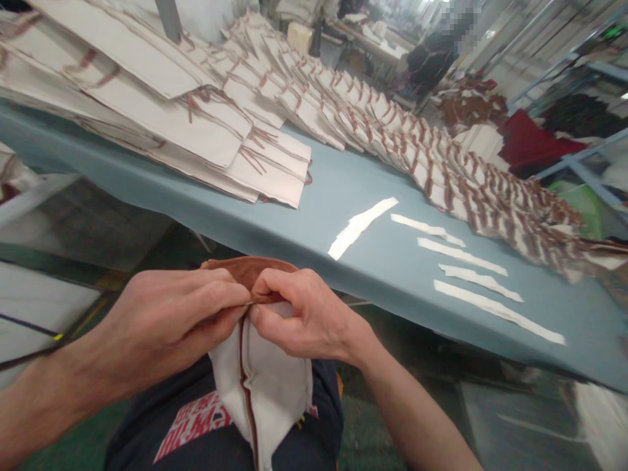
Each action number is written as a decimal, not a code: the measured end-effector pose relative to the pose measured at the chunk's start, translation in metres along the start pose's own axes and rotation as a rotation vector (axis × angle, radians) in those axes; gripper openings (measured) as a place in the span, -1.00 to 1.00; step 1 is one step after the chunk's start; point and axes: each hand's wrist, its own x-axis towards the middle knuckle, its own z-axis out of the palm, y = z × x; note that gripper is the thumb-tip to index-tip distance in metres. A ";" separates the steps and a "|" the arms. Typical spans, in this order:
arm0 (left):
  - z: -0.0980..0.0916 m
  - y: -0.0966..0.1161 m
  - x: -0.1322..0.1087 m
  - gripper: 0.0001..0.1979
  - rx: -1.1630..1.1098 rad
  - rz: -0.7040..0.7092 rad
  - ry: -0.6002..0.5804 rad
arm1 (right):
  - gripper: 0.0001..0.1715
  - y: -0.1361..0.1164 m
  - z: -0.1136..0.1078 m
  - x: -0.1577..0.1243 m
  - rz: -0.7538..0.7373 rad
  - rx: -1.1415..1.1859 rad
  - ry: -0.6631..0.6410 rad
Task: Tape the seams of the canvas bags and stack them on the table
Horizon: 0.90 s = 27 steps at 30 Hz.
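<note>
A white fabric piece (pixel 279 386) with a brown-trimmed seam down its middle and a brown fabric edge (pixel 245 267) at its top hangs in front of my body. My left hand (pixel 191 307) pinches it at the seam's upper end, thumb and fingers pressed together. Just beside it, my right hand (pixel 294 314) is closed on the same brown edge, its fingertips nearly touching the left ones. The exact spot between the fingertips is mostly hidden.
A blue-covered table (pixel 314 226) slants across ahead. White strips (pixel 363 227) lie on it in a bundle and singly. Stacked white panels (pixel 161 124) with brown ties sit at left, overlapping rows of trimmed pieces (pixel 392 137) behind. A person (pixel 432 59) is in the background.
</note>
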 end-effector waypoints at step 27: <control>-0.002 0.002 -0.015 -0.45 0.020 0.089 -0.139 | -0.40 0.015 0.031 -0.012 0.429 0.958 -0.105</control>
